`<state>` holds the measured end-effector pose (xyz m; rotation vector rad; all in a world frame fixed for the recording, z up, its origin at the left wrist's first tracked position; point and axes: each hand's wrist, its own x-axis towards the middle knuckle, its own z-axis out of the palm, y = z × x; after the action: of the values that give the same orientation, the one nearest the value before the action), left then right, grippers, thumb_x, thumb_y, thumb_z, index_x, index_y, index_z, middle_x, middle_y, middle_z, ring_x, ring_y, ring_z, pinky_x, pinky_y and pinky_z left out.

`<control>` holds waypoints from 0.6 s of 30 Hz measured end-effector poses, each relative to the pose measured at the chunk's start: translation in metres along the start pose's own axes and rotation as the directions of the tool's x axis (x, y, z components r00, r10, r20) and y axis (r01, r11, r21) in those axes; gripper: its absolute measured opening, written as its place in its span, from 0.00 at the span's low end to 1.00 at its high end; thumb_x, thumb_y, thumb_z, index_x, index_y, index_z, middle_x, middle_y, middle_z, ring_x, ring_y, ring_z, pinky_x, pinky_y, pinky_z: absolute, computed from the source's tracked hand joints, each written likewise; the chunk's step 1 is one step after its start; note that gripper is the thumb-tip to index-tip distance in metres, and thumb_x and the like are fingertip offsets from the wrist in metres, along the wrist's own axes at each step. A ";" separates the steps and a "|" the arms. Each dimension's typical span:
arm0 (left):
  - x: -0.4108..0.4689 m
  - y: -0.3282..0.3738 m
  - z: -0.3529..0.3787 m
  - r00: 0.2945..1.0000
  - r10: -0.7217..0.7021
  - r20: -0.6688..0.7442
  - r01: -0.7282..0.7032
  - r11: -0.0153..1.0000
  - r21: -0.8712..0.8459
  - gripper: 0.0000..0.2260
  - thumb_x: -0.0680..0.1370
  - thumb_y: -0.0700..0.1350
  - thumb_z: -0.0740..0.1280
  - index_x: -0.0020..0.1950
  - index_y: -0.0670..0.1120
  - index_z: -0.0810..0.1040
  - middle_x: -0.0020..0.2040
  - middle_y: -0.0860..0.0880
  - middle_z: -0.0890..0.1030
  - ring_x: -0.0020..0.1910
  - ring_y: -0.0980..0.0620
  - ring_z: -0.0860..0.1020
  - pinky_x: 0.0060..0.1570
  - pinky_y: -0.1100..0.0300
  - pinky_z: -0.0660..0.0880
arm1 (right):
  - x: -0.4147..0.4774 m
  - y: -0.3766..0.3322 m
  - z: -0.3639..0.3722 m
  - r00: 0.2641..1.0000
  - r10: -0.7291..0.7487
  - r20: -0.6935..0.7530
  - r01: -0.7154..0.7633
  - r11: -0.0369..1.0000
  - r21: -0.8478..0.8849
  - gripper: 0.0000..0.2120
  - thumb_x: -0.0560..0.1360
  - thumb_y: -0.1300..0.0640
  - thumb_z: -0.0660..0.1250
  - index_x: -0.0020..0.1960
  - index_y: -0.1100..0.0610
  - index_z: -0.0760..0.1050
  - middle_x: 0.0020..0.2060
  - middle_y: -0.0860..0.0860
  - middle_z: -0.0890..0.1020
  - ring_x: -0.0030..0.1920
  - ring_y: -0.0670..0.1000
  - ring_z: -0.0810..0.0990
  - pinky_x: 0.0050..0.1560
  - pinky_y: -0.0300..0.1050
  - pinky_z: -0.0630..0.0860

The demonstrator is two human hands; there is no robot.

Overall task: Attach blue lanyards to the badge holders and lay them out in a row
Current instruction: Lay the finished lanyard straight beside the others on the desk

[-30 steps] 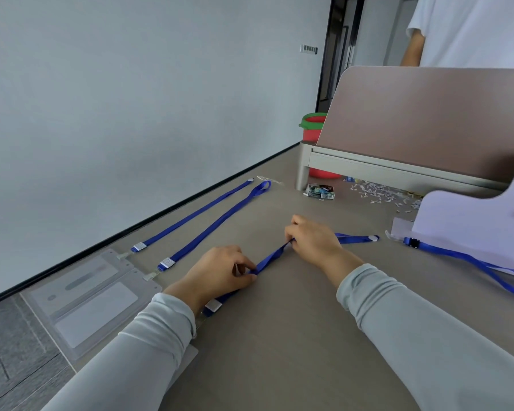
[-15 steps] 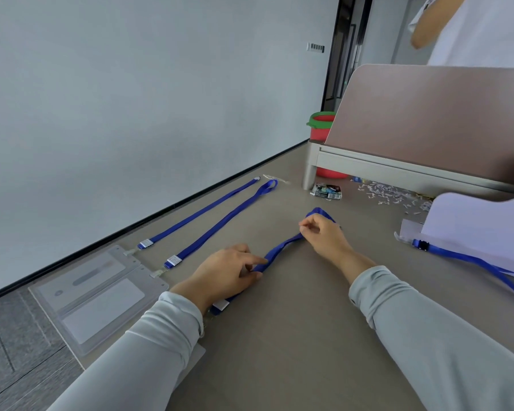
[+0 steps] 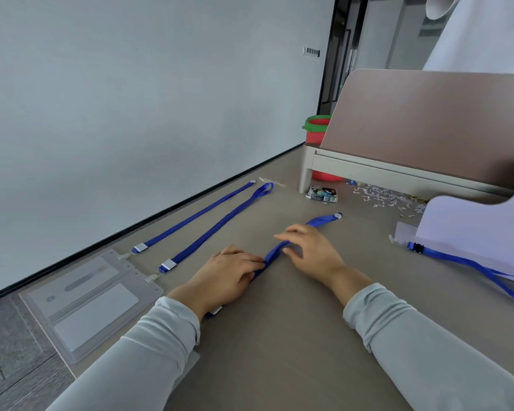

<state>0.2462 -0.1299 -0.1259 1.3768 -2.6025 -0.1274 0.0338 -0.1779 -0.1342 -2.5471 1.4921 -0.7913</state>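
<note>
Two clear badge holders point(image 3: 80, 301) lie at the table's left edge, each clipped to a blue lanyard point(image 3: 211, 229) stretched straight away from me. A third blue lanyard point(image 3: 275, 252) runs under both my hands, and its far end point(image 3: 324, 220) lies flat beyond them. My left hand point(image 3: 229, 280) rests on the near part of this strap with its fingers laid flat over it. My right hand point(image 3: 309, 253) pinches the strap between thumb and fingers, lifting it slightly. The strap's metal clip point(image 3: 217, 310) peeks out by my left wrist; its holder is mostly hidden under my forearm.
A fourth blue lanyard point(image 3: 472, 265) trails from under a lavender sheet point(image 3: 472, 229) at right. A brown desk divider point(image 3: 428, 129) stands behind, with paper scraps point(image 3: 380, 197), a small packet point(image 3: 322, 194) and a red bucket point(image 3: 316, 129). A person in white stands at top right.
The far loop of the third lanyard has unfolded and now lies stretched out beyond my right hand. My right hand has slid back along the strap towards my left hand.
</note>
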 end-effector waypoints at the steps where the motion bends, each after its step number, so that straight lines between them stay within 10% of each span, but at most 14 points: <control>1: 0.000 0.000 -0.001 1.000 0.002 0.001 -0.002 1.000 -0.002 0.17 0.80 0.45 0.54 0.69 0.54 0.67 0.69 0.58 0.69 0.67 0.54 0.64 0.67 0.56 0.61 | 0.000 -0.001 0.001 0.999 -0.034 0.036 0.035 0.999 -0.029 0.17 0.75 0.60 0.64 0.63 0.51 0.75 0.59 0.51 0.76 0.61 0.52 0.71 0.63 0.44 0.67; 13: -0.003 0.003 -0.005 0.999 0.000 -0.053 -0.001 1.000 -0.009 0.15 0.78 0.49 0.58 0.64 0.53 0.73 0.63 0.57 0.75 0.61 0.56 0.69 0.62 0.61 0.65 | 0.001 -0.008 -0.001 0.986 -0.142 0.083 0.155 0.970 -0.185 0.14 0.78 0.58 0.60 0.62 0.52 0.75 0.58 0.49 0.78 0.60 0.53 0.72 0.61 0.46 0.66; 18: -0.005 0.006 -0.009 0.986 -0.120 -0.119 0.104 0.986 -0.127 0.14 0.77 0.44 0.62 0.63 0.51 0.75 0.59 0.53 0.76 0.50 0.56 0.76 0.54 0.62 0.73 | -0.003 -0.015 -0.004 0.971 -0.236 -0.039 0.228 0.962 -0.151 0.07 0.71 0.60 0.68 0.48 0.55 0.81 0.43 0.51 0.82 0.45 0.55 0.79 0.48 0.47 0.74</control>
<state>0.2460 -0.1220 -0.1170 1.4394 -2.3743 -0.2027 0.0426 -0.1667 -0.1277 -2.8720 1.3269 -0.8149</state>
